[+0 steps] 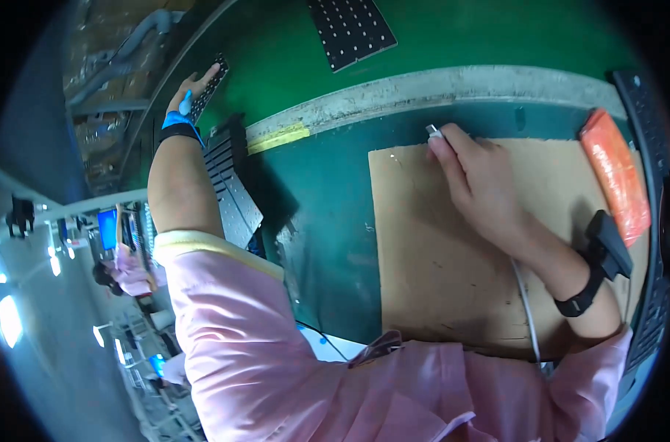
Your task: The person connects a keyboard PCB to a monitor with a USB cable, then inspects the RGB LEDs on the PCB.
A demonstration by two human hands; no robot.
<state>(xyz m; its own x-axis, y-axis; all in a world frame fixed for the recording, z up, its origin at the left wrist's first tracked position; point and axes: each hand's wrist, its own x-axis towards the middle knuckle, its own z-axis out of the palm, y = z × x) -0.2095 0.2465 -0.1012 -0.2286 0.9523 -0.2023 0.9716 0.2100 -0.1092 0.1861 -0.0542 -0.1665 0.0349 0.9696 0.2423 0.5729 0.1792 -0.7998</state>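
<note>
I see my left hand (193, 90) stretched far out to the left, its fingers laid over the end of a narrow black strip (210, 87) dotted with small holes; the grip looks loose, fingers curled on it rather than clamped. One finger wears a blue cover and a blue band sits at the wrist above a black strap. Just below that arm a stack of dark grey perforated panels (232, 188) leans on the tabletop (320, 221), which is dark green and scuffed.

My right hand (482, 180) rests on a flat sheet of brown cardboard (423, 258), fingers pinched around a small white plug (433, 132) at the sheet's upper edge. A thin white cable (528, 309) runs back under the wrist towards my body. That wrist carries a black strap with a boxy black clip.

Beyond the cardboard a worn grey rail (453, 87) crosses the bench, with a yellow tape patch (277, 138) on it. Past the rail lies a brighter green belt (460, 37) carrying a black square panel (351, 29) studded with pale dots. An orange, crinkly plastic packet (616, 173) lies at the cardboard's right edge, well apart from both hands.
</note>
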